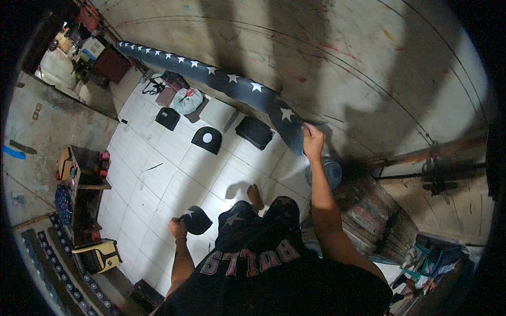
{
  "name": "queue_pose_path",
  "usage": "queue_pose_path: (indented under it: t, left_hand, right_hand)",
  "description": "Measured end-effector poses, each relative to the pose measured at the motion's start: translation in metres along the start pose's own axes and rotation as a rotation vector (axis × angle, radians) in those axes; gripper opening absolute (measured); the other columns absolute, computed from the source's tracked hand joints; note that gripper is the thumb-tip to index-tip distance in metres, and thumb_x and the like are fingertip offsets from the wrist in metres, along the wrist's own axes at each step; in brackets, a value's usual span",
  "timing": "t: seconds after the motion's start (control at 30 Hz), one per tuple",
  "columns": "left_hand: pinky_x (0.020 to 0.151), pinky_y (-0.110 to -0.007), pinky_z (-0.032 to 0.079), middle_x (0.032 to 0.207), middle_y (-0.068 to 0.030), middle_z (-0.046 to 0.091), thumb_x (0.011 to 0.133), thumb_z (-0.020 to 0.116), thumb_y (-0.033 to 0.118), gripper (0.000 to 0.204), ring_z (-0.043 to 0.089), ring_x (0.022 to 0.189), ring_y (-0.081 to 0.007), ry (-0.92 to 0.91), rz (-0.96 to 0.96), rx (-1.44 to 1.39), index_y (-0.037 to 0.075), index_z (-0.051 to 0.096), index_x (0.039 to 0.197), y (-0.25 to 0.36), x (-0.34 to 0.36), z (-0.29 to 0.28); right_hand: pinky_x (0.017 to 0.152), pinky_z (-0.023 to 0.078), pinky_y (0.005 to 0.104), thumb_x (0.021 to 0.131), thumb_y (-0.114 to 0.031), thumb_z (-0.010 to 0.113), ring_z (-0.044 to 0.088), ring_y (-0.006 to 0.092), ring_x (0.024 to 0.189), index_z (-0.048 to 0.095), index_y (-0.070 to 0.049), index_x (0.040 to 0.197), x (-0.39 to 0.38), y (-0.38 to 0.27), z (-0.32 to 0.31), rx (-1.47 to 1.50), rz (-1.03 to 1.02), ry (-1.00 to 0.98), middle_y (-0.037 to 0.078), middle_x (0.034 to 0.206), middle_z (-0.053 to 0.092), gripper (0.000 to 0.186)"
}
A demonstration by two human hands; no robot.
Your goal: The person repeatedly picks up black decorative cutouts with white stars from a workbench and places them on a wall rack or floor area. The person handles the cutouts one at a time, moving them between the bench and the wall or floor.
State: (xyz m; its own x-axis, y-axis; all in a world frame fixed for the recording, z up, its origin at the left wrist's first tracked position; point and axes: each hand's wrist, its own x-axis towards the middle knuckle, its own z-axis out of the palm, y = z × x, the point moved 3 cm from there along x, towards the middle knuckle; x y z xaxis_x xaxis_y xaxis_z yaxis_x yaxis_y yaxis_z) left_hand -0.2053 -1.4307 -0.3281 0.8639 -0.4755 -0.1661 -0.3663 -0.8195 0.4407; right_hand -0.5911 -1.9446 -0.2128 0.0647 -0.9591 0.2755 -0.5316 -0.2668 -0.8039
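My left hand point(178, 227) is closed on the edge of a black rounded panel point(198, 220), held low by my leg. Part of a white star shows on it beside my fingers. My right arm reaches up to the wall, where a long row of black panels with white stars point(232, 79) hangs. At the row's near end, my right hand point(313, 139) pinches the edge of a black panel with a star point(288, 114). Whether that panel is fixed to the row, I cannot tell.
On the white tiled floor point(174, 184) lie a black piece with a white disc point(206, 140), black stacks point(254, 132) and a plastic bag point(187, 101). A blue-tinted water jug point(331, 174) stands below my right arm. A wooden shelf point(87, 181) holds pink spools on the left.
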Motion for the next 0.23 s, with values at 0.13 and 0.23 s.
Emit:
queue_pose_path:
  t: [0.13,0.23]
  left_hand:
    - [0.069,-0.043,0.05,0.077,-0.0209,0.065,0.07,0.071,0.013,0.02,0.063,0.074,-0.0376,0.054,0.122,0.148,-0.002,0.064,0.081,0.039,0.043,-0.017]
    - [0.067,-0.038,0.051,0.077,-0.0182,0.067,0.067,0.075,0.03,0.031,0.066,0.071,-0.0283,0.183,0.123,0.235,0.001,0.068,0.077,0.069,0.07,-0.025]
  right_hand:
    - [0.069,0.048,0.0303,0.083,-0.008,0.062,0.065,0.02,0.071,0.068,0.001,0.1,0.076,0.008,0.045,0.037,-0.016,0.04,0.018,0.084,0.069,0.02]
    - [0.067,0.048,0.0311,0.084,-0.011,0.063,0.064,0.0277,0.066,0.068,-0.002,0.104,0.11,0.033,0.08,0.093,0.107,-0.04,0.016,0.085,0.07,0.022]
